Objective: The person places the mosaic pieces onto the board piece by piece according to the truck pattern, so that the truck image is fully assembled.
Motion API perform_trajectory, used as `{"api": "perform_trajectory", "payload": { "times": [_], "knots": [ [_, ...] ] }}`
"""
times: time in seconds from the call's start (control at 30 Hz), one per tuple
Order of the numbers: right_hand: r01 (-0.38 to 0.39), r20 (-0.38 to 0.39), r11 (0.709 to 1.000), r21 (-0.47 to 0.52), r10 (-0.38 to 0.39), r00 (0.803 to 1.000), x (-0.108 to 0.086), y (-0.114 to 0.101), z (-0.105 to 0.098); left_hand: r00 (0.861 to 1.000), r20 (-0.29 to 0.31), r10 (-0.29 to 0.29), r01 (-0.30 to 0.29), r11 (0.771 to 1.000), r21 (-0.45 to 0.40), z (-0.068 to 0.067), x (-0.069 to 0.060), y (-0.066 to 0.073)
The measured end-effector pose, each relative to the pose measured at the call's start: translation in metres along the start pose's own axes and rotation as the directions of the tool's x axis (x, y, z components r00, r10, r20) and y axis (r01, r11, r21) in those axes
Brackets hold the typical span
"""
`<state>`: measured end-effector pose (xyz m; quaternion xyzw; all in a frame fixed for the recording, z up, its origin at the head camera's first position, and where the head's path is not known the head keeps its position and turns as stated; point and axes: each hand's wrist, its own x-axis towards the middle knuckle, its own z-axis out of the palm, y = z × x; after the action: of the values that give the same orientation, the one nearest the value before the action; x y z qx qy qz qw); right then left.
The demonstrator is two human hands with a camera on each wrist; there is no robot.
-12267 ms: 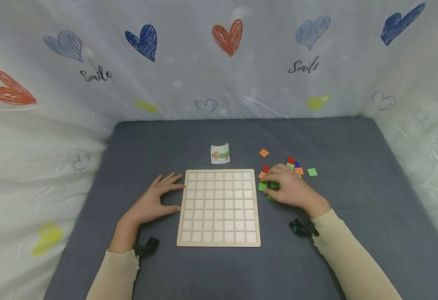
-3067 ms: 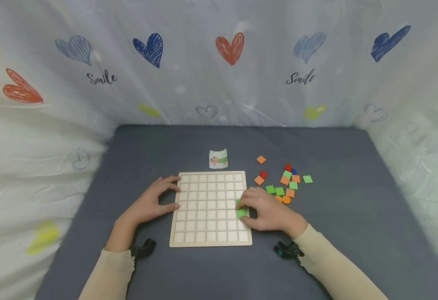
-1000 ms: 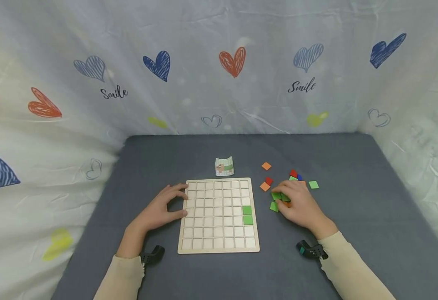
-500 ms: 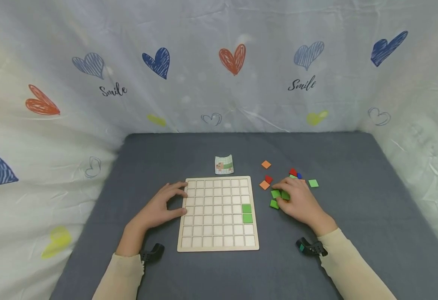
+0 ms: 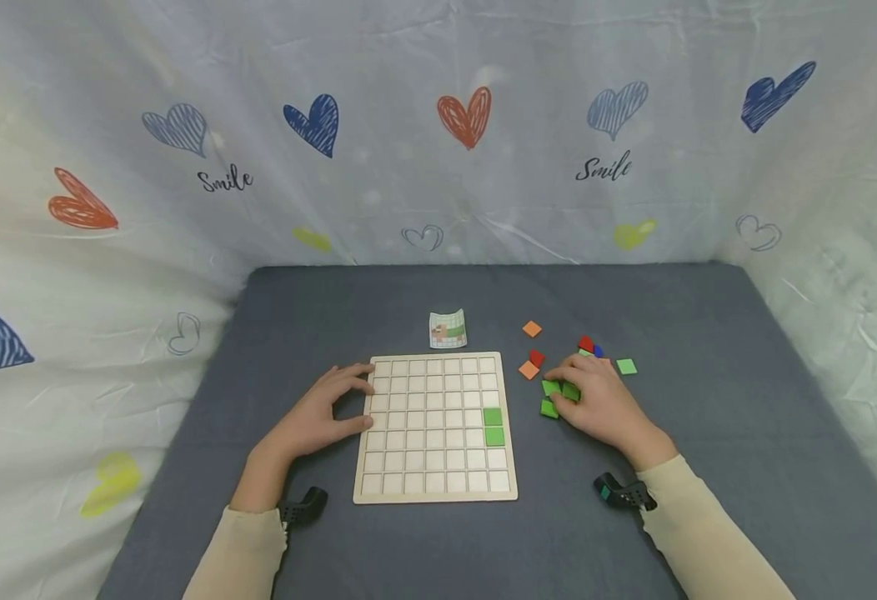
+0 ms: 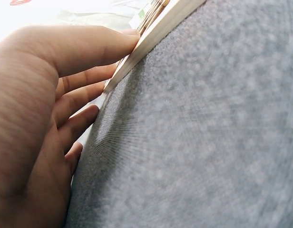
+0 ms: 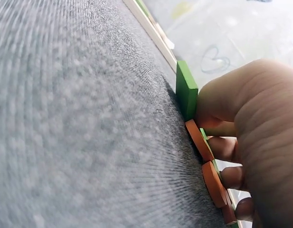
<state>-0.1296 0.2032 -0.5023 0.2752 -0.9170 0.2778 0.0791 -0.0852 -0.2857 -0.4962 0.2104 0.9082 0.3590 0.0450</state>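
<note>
A square wooden grid board (image 5: 434, 483) lies flat on the table. Two green square tiles (image 5: 493, 436) fill neighbouring cells in its rightmost column. My left hand (image 5: 322, 415) has its fingers spread, the thumb and fingertips touching the board's left edge; the left wrist view shows the thumb (image 6: 99, 45) against that edge. To the right of the board, my right hand (image 5: 596, 400) bends over a pile of tiles, with thumb and forefinger at opposite sides of a green square tile (image 5: 551, 387). In the right wrist view, another green tile (image 7: 186, 90) and orange round pieces (image 7: 214, 185) lie by the fingers.
A small picture card (image 5: 448, 330) lies beyond the board. Loose orange (image 5: 532, 329), red (image 5: 537, 358), blue (image 5: 598, 352) and green tiles (image 5: 626, 367) are around the right hand, which partly covers some. A hanging cloth with printed hearts (image 5: 464, 117) closes off the back.
Over the last second the right thumb has drawn slightly in toward the forefinger among the green tiles. The left hand stays at the board. Earlier, the two green tiles were set into the grid.
</note>
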Motion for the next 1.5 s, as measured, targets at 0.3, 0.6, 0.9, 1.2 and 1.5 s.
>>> {"api": "perform_trajectory", "payload": {
  "times": [0.3, 0.6, 0.9, 1.2, 1.5],
  "knots": [
    [0.09, -0.046, 0.995, -0.05, -0.092, 0.995, -0.0009, 0.0026, 0.0026, 1.0, -0.007, 0.009, -0.009, 1.0, 0.011, 0.0006, -0.0004, 0.0002],
    [0.133, -0.074, 0.988, -0.083, -0.139, 0.988, -0.0001, 0.0027, 0.003, 1.0, -0.006, 0.009, -0.009, 1.0, 0.001, 0.0009, -0.0023, -0.0025],
    [0.144, -0.091, 0.984, -0.106, -0.153, 0.984, -0.001, 0.0054, 0.0046, 1.0, -0.001, 0.011, -0.011, 1.0, 0.002, 0.0015, -0.0023, -0.0011],
    [0.132, -0.132, 0.99, -0.056, -0.138, 0.982, -0.001, 0.0045, 0.0054, 1.0, -0.006, 0.024, -0.024, 1.0, 0.002, 0.0025, -0.0018, -0.0041],
    [0.187, -0.148, 0.982, -0.004, -0.186, 0.971, 0.0009, -0.0036, 0.0093, 1.0, 0.004, 0.012, -0.012, 1.0, -0.007, 0.0018, -0.0003, -0.0029]
  ]
}}
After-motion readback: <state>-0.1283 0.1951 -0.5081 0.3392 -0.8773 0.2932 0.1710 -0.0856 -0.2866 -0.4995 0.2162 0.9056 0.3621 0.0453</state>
